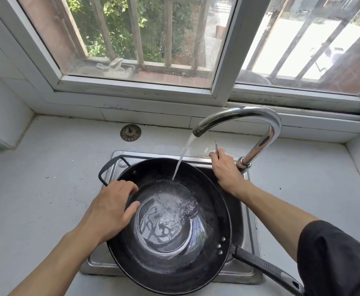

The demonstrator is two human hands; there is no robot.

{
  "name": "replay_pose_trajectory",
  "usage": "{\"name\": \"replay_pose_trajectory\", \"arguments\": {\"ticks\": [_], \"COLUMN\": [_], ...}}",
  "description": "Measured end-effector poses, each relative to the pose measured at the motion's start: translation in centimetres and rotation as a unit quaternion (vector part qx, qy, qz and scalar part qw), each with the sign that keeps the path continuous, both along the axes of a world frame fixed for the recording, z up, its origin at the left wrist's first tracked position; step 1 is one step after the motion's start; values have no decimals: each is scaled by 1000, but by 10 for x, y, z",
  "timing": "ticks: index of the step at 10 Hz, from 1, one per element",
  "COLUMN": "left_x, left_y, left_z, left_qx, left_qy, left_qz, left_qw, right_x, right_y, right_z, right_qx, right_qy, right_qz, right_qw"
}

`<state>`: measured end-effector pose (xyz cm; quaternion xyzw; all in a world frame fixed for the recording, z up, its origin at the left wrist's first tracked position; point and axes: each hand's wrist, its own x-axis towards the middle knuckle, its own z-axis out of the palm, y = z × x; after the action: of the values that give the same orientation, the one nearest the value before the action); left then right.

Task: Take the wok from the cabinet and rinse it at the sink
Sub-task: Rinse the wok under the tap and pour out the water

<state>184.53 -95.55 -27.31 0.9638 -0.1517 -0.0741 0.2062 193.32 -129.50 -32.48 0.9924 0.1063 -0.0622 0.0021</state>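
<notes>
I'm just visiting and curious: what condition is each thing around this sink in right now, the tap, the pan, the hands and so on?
Tap: running, stream falling into the wok.
Wok: sitting over the sink, water pooling in its bottom.
Left hand: gripping the wok's rim.
Right hand: on the tap lever.
Sink: mostly covered by the wok.
Sink strainer: out of the drain, lying on the counter.
Window: looks shut.

Home kitchen, steel sink [119, 155], curved tap [260, 124], tiled counter [46, 167], barred window [136, 39]
</notes>
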Motion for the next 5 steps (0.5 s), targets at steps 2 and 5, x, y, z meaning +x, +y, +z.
{"name": "replay_pose_trajectory", "arguments": {"ticks": [2, 5], "left_x": [-3, -4], "left_y": [3, 3], "left_z": [2, 1], "left_qx": [5, 8], "left_qy": [-4, 0], "left_qz": [4, 3], "left_qw": [1000, 1000], "right_x": [1, 0], "right_y": [1, 1], "right_z": [-2, 4], "right_qx": [16, 4], "right_qy": [0, 8], "right_qz": [-12, -5], "right_qw": [1000, 1000]}}
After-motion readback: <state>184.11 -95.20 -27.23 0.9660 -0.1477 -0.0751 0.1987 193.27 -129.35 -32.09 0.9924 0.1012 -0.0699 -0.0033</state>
